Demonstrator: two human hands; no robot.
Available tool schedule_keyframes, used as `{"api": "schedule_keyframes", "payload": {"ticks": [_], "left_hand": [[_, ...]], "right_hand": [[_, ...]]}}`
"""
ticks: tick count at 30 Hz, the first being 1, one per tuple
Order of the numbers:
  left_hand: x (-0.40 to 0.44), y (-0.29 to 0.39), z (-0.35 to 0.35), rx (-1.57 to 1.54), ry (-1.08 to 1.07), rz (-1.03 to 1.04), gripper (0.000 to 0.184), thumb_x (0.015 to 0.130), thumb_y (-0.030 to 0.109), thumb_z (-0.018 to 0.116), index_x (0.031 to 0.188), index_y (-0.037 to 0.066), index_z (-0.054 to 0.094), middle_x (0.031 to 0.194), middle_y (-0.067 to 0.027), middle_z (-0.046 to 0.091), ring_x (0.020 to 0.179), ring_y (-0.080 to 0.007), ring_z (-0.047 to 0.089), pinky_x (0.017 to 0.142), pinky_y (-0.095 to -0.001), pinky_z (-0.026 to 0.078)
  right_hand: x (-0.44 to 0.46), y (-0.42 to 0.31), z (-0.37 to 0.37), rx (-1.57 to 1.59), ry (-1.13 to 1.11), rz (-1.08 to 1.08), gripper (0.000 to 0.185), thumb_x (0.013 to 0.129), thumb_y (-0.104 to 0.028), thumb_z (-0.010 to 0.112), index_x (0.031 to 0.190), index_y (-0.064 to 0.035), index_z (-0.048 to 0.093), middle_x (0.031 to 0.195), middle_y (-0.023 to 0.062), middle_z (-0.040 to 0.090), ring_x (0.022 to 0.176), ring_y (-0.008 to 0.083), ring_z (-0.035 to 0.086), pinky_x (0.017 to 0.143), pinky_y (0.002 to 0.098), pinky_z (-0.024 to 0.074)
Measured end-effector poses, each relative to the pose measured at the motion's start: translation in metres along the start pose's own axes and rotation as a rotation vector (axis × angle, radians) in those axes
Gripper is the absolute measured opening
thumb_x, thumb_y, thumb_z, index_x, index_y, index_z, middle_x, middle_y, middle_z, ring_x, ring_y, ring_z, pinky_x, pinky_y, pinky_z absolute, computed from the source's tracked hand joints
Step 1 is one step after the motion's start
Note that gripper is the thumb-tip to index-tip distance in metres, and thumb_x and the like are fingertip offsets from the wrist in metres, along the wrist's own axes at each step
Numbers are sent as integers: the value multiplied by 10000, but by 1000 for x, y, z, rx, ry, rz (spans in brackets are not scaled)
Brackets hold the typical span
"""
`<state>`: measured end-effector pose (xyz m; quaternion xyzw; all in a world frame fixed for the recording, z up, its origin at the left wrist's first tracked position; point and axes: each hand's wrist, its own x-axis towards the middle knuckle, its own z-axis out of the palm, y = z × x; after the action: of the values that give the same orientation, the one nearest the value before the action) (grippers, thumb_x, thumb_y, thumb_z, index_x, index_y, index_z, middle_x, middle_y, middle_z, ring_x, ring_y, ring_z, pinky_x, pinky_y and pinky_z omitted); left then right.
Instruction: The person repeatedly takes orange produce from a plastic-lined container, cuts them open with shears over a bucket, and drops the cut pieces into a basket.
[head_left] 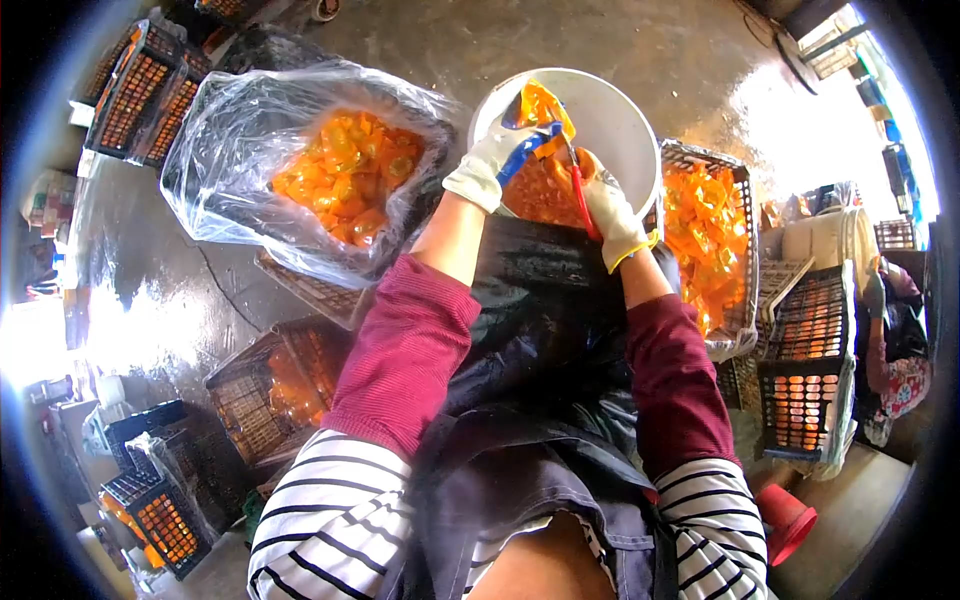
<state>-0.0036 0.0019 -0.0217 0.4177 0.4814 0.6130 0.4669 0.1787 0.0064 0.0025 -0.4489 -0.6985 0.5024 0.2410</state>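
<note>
**Orange piece worked with a red-handled cutter over the white bucket**

An orange piece (541, 103) is pinched by the gloved left hand (497, 160), whose blue-coated fingers (528, 150) are pressed together on its lower part; the rest of it stands up beyond that hand. A red-handled cutter (583, 205) is gripped by the gloved right hand (612, 205), which is curled around the handles. The tool's tip is angled toward the left hand and lies close against the piece; whether its blades are parted cannot be told.

Beneath both hands is a white bucket (625, 115), in which small orange bits (540, 195) are held. To the left of the left hand, a heap of orange pieces (350, 165) is contained in a clear plastic bag (225, 130). Just beyond the right hand's outer side, more orange sheets (705, 230) are held in a black crate (748, 235).

The step in hand is judged to be the trimming of the piece. For the next move, a firm pinch from the left hand seems called for, with its fingers kept clear of the blades while the handles are squeezed by the right.
</note>
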Motion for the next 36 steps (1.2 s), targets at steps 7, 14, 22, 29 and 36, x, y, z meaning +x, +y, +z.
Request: {"api": "schedule_keyframes", "payload": {"ticks": [7, 14, 22, 29, 36], "left_hand": [[-15, 35, 10, 295, 136, -251, 587, 809, 270, 701, 1277, 4, 466, 1147, -123, 594, 1044, -164, 573, 868, -250, 472], [-14, 27, 11, 593, 123, -225, 494, 785, 243, 691, 1192, 2, 547, 1076, -132, 623, 955, -180, 610, 809, -269, 489], [-15, 35, 17, 253, 132, -375, 371, 777, 182, 675, 1095, 3, 604, 1024, -114, 644, 905, -179, 623, 791, -273, 498], [0, -7, 6, 246, 273, -310, 368, 776, 195, 663, 1087, 4, 617, 1005, -117, 662, 937, -198, 631, 818, -294, 495], [-21, 43, 16, 832, 169, -206, 360, 784, 248, 643, 1087, 53, 640, 1003, -178, 661, 960, -300, 627, 842, -362, 480]], "right_hand": [[8, 19, -3, -131, 33, 20, 340, 867, -301, 578, 1156, -123, 597, 1014, 172, 641, 958, 339, 611, 803, 373, 467], [0, 2, -3, -187, 95, -94, 356, 847, -257, 618, 1166, -101, 592, 975, 144, 649, 917, 258, 612, 796, 337, 462], [0, -6, 0, -75, 40, -161, 407, 835, -343, 631, 1161, -105, 583, 968, 160, 654, 914, 301, 628, 789, 360, 469], [-2, -8, -1, 56, -38, 126, 312, 854, -205, 643, 1121, -51, 597, 953, 80, 644, 889, 191, 591, 786, 300, 460], [-7, -4, -8, -298, 95, -129, 405, 841, -366, 622, 1132, -86, 587, 870, 183, 654, 801, 349, 622, 726, 379, 484]]}}
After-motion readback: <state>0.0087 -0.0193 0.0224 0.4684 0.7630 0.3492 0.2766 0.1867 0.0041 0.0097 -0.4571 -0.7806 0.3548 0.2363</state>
